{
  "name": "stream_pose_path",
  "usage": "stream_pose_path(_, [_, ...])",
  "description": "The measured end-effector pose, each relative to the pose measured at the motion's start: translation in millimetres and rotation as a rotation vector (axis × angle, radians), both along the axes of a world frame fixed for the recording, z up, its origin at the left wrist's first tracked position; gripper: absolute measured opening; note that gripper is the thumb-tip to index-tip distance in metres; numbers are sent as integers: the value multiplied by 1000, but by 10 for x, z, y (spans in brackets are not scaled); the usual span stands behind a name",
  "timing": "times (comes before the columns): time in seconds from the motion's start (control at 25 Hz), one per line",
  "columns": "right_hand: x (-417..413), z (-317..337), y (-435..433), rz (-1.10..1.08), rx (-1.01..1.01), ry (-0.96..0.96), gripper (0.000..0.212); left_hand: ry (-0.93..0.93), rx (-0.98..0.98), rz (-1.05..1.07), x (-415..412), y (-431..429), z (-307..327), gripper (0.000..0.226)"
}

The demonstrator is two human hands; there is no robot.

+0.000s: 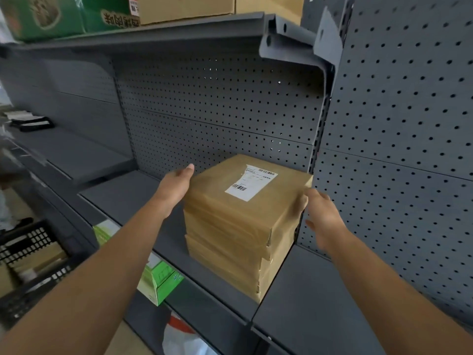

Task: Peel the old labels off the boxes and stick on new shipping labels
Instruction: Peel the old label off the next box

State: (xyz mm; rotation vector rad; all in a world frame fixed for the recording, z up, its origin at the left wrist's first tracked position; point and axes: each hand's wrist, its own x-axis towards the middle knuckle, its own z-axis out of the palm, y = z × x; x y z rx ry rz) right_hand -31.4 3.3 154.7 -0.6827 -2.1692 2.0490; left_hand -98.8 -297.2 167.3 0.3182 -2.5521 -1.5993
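Found stack of boxes (230,226) on shelf (128,198), just beside right panel (396,124), white label (250,181) on top box. Saw left hand (176,184) flat at stack's left side, right hand (325,216) spread by right corner, neither gripping. Judged risk: loose palm squeeze, lower boxes slipping off near edge.

The stack of boxes (230,242) stands on the shelf (133,196) in front of me, pushed to its right end, with the back panel (217,103) behind it and the side panel (399,124) just to its right. A label (250,181) lies on the top box. My left hand (176,185) lies flat against the top box's left side; my right hand (325,219) is at its near right edge. Above, an upper shelf (153,34) carries cartons (64,16). Below the shelf, to the left, sits a small carton (161,278), a bag (184,339) lower and nearer, and a crate (30,252) at far left.
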Motion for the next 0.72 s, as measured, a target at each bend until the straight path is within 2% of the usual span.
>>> stream_pose_path(0.08, [-24,-72,-109,10,-42,-23,64,-98,157,-41,-84,-63,-53,57])
stream_pose_path(0.2, [-49,-133,-265,17,-45,-24,44,-156,373,-162,-193,-114,-165,41])
stream_pose_path(0.28, [-68,-129,-322,-2,-53,-5,37,-142,438,-224,-229,-124,-206,35])
stream_pose_path(0.4, [-67,-116,-370,-33,-76,4,36,-121,449,-276,-229,-138,-209,33])
stream_pose_path(0.72, [465,125,15,-158,-115,50,29,-78,297,-513,68,259,-155,36])
